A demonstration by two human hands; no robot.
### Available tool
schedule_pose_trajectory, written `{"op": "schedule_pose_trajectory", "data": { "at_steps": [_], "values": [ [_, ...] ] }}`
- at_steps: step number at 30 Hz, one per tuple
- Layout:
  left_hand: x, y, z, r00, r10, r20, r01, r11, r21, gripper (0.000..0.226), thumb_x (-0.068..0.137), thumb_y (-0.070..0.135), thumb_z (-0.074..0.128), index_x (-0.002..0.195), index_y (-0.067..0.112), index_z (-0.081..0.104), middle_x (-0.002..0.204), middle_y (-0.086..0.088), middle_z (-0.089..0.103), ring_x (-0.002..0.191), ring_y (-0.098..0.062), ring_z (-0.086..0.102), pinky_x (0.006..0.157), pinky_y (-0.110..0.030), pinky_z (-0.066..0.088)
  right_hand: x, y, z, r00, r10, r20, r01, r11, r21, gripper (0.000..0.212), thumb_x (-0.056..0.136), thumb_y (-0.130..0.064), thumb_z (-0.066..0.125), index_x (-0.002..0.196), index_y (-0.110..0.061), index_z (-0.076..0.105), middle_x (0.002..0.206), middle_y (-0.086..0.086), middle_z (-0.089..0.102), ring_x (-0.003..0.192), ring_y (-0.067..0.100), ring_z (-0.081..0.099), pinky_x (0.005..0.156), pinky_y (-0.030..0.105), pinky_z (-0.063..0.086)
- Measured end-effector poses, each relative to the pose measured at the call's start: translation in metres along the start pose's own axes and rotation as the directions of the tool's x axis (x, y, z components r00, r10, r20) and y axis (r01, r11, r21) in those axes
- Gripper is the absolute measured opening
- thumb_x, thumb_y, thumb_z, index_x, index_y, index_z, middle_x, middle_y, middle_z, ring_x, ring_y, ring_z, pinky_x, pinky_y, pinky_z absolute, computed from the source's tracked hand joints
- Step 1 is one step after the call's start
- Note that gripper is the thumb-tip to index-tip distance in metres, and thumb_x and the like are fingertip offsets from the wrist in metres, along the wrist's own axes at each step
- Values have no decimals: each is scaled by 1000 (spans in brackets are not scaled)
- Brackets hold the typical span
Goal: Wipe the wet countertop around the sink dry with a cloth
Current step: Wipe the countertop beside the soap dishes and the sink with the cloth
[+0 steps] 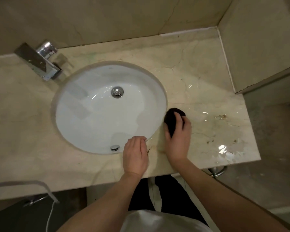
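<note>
A beige marble countertop (197, 67) surrounds a white oval sink (97, 118). Water glistens on the counter to the right of the sink, with puddles near the front right corner (224, 148). My right hand (177, 136) presses a dark bunched cloth (172, 117) onto the counter just right of the sink's rim. My left hand (136, 154) rests flat on the counter at the sink's front right rim, fingers together and curled at the edge, holding nothing.
A chrome faucet (43, 61) stands at the back left of the sink. Tiled walls close in the back and the right side. The counter's front edge runs along the bottom. A white cord (50, 213) hangs at lower left.
</note>
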State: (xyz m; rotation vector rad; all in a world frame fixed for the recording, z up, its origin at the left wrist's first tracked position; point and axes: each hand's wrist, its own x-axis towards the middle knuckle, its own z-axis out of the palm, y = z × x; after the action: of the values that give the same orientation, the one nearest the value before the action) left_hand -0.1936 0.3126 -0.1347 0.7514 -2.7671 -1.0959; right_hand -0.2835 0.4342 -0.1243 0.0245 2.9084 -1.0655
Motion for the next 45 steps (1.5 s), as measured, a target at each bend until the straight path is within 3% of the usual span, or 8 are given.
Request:
{"op": "schedule_pose_trajectory", "data": {
  "at_steps": [5, 10, 15, 20, 25, 37, 42, 45],
  "values": [
    [1, 0, -2, 1000, -7, 29, 6, 1000, 16, 34, 101, 22, 31, 97, 14, 63, 87, 3, 59, 81, -17, 50, 77, -29, 39, 22, -50, 24, 991, -11, 130, -11, 986, 168, 50, 99, -28, 60, 146, -24, 43, 140, 6, 45, 124, 20, 49, 105, 37, 46],
    [0, 2, -3, 1000, -1, 16, 1, 1000, -17, 31, 101, 20, 33, 96, 14, 63, 86, 4, 59, 79, -17, 51, 77, -30, 40, 37, -46, -20, 995, 43, 95, -75, 927, 368, 46, 98, -31, 63, 141, -26, 47, 131, -7, 52, 108, -13, 50, 92, 3, 38],
    [0, 2, -3, 1000, 4, -15, -5, 1000, -26, 32, 101, 22, 34, 93, 15, 64, 84, 5, 61, 78, -16, 53, 76, -29, 41, 52, 26, -95, 983, 182, -38, -167, 954, 248, 51, 96, -34, 64, 143, -27, 46, 138, -2, 53, 125, 14, 51, 108, 38, 45],
    [0, -1, 0, 999, 16, -32, -17, 999, -29, 31, 100, 20, 36, 92, 15, 65, 83, 4, 62, 77, -17, 53, 74, -30, 41, 74, 88, -138, 965, 224, -135, -224, 974, 13, 51, 98, -28, 62, 145, -19, 45, 145, 11, 43, 129, 29, 48, 102, 29, 34],
    [1, 1, 1, 1000, -10, -8, 10, 1000, -2, 33, 100, 22, 34, 92, 16, 65, 83, 6, 61, 78, -15, 51, 74, -28, 39, 78, 95, -100, 957, 200, -210, -221, 972, -83, 50, 98, -27, 60, 143, -16, 44, 142, 17, 43, 127, 36, 46, 108, 49, 42],
    [1, 2, -1, 1000, -23, 9, 23, 1000, 5, 35, 98, 25, 32, 94, 16, 65, 87, 5, 63, 82, -16, 53, 77, -31, 41, 43, -45, 19, 960, -190, 207, 160, 975, 154, 44, 98, -28, 61, 139, -26, 45, 133, 3, 46, 114, 23, 54, 97, 41, 51],
    [0, 2, -4, 1000, -24, 8, 25, 999, -41, 36, 99, 26, 32, 94, 15, 66, 87, 6, 63, 82, -15, 53, 78, -32, 43, 26, -14, -47, 996, -75, 51, 64, 977, 201, 46, 97, -30, 63, 140, -26, 47, 133, -5, 46, 109, -2, 47, 92, 5, 36],
    [-1, 1, -6, 999, -30, 34, 31, 999, -43, 39, 99, 28, 29, 96, 17, 67, 88, 8, 63, 83, -12, 53, 78, -30, 42, 19, 28, -94, 996, 82, -38, -77, 989, 125, 49, 96, -32, 65, 141, -25, 47, 135, 0, 48, 111, 2, 45, 98, 21, 40]
  ]
}}
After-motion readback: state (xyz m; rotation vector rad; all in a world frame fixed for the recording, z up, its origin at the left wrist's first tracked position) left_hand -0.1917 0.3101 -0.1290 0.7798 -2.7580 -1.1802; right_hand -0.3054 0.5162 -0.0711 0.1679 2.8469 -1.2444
